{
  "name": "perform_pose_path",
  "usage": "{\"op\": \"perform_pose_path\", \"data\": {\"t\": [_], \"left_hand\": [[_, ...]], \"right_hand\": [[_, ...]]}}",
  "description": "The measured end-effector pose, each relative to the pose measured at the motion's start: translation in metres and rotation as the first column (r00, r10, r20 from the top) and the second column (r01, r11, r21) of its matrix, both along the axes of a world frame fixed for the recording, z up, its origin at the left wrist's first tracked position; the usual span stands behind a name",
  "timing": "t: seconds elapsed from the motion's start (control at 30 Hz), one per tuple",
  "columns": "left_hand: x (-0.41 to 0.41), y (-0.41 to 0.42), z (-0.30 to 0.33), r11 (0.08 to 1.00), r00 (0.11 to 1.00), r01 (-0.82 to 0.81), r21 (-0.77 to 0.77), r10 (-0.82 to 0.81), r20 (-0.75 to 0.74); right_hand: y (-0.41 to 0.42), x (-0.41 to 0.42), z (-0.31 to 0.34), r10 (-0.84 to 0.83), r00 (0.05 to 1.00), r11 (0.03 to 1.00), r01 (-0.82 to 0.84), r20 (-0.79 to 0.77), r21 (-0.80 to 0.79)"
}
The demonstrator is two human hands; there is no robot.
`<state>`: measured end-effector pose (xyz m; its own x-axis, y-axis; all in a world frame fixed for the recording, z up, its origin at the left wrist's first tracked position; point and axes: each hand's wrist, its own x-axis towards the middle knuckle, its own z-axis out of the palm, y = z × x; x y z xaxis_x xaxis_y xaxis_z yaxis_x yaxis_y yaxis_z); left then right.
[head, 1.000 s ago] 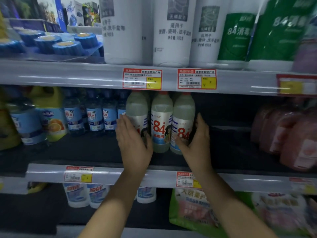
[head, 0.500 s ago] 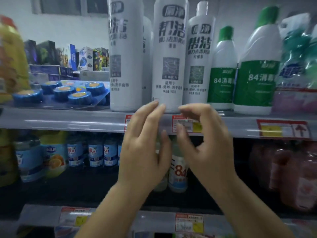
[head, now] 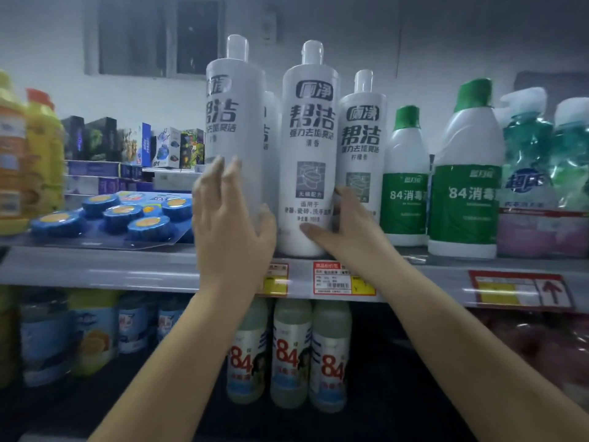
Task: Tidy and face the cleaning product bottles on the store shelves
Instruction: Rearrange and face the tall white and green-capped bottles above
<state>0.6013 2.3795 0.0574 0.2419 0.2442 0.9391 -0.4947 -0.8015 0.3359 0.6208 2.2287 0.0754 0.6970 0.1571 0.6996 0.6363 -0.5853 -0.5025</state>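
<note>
Hands raised from lower shelf; left hand (head: 231, 218), right hand (head: 345, 223) seemingly bracketing middle white bottle (head: 310, 148).

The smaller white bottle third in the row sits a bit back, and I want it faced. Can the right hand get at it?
Probably yes. The right hand already lies between the middle white bottle and the smaller white bottle, fingers at its lower front, nothing blocking.
</note>
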Motion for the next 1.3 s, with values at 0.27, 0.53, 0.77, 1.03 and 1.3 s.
{"op": "perform_pose_path", "data": {"t": [0.27,0.53,0.77,1.03,1.3], "left_hand": [[0.019,0.026,0.02,0.957,0.898,0.048,-0.287,-0.168,-0.407],[0.031,0.001,0.014,0.968,0.93,-0.095,-0.232,0.004,-0.367],[0.029,-0.009,0.009,0.974,0.943,-0.124,-0.191,0.055,-0.328],[0.027,-0.015,0.005,0.984,0.913,-0.157,-0.088,0.111,-0.392],[0.016,-0.053,-0.007,0.996,0.983,-0.038,0.075,0.051,-0.177]], "right_hand": [[-0.004,0.009,0.015,0.059,0.974,0.997,-0.068,-0.217,-0.034],[-0.004,0.022,0.013,0.073,0.973,0.996,-0.081,-0.219,-0.029],[-0.006,0.015,0.013,0.067,0.973,0.997,-0.075,-0.22,-0.026],[-0.005,0.016,0.012,0.05,0.979,0.998,-0.057,-0.198,-0.028],[-0.02,-0.001,0.012,-0.071,0.994,0.987,0.057,0.089,0.15]]}}
